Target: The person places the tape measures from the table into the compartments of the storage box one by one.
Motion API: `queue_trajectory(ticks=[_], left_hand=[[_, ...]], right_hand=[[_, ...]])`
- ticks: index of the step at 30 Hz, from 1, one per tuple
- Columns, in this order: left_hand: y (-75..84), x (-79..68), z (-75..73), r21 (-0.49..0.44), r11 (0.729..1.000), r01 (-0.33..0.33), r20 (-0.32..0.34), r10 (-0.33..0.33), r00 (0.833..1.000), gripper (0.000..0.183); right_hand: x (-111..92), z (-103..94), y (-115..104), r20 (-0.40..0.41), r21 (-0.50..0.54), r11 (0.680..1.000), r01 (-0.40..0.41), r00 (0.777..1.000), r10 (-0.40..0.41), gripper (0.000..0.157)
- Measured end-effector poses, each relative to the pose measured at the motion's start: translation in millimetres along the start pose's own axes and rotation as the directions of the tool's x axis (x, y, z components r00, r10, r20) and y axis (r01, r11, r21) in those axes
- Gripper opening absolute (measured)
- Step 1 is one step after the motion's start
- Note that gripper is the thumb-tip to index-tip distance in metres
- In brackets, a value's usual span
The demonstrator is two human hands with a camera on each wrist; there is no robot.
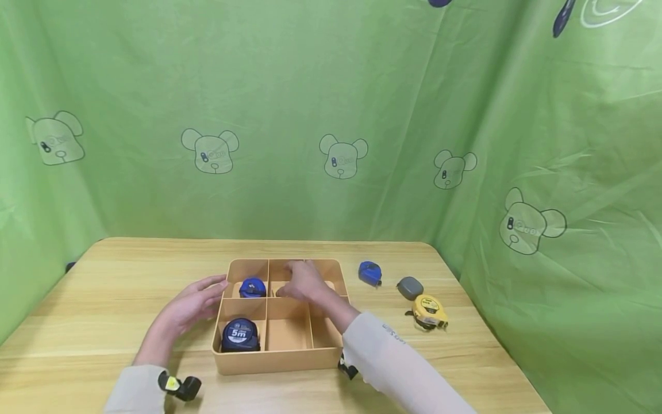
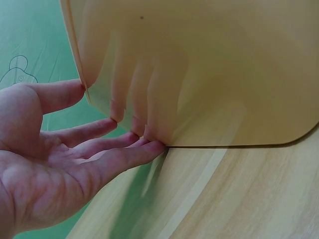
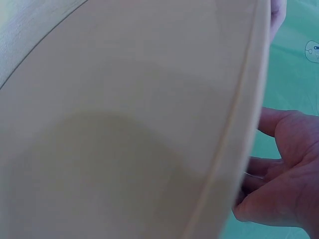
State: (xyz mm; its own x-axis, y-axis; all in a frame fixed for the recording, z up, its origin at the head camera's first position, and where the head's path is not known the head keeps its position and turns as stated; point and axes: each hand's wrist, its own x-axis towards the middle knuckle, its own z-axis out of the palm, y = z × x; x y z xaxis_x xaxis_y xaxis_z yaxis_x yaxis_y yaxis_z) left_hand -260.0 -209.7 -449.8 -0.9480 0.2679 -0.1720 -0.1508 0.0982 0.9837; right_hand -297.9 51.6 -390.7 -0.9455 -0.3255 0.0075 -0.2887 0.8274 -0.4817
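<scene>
The tan divided box (image 1: 279, 361) sits on the table, with a blue tape measure (image 1: 253, 287) in its back left compartment and a dark 5m tape measure (image 1: 241, 335) in its front left one. My left hand (image 1: 195, 305) rests its fingertips against the box's left side; in the left wrist view the fingers (image 2: 132, 154) are extended along the outer wall. My right hand (image 1: 305, 282) reaches down into the back middle compartment. In the right wrist view, the box wall (image 3: 124, 149) hides the right hand's (image 3: 286, 174) fingertips; I cannot tell whether they hold anything.
Right of the box lie another blue tape measure (image 1: 369, 273), a small grey rounded case (image 1: 410, 288) and a yellow tape measure (image 1: 430, 311). A green curtain (image 1: 279, 195) with bear faces hangs around the wooden table (image 1: 165, 259).
</scene>
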Motion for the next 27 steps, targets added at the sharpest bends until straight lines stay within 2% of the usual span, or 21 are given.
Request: queue_trajectory(ticks=[4, 15, 27], left_hand=[[0.5, -0.4, 1.6, 0.005, 1.000, 0.002, -0.001, -0.002, 1.000, 0.068], [0.8, -2.0, 2.1, 0.009, 1.000, 0.004, 0.002, -0.004, 1.000, 0.071], [0.6, -1.7, 0.9, 0.011, 1.000, -0.001, 0.008, 0.001, 1.000, 0.069]], right_hand=[[-0.4, -1.9, 0.7, 0.008, 0.014, 1.000, -0.001, 1.000, 0.001, 0.065], [-4.4, -12.8, -0.1, 0.021, 0.149, 0.988, -0.046, 0.999, 0.043, 0.063], [-9.3, -20.6, 3.8, 0.035, 0.301, 0.951, -0.076, 0.997, 0.069, 0.060]])
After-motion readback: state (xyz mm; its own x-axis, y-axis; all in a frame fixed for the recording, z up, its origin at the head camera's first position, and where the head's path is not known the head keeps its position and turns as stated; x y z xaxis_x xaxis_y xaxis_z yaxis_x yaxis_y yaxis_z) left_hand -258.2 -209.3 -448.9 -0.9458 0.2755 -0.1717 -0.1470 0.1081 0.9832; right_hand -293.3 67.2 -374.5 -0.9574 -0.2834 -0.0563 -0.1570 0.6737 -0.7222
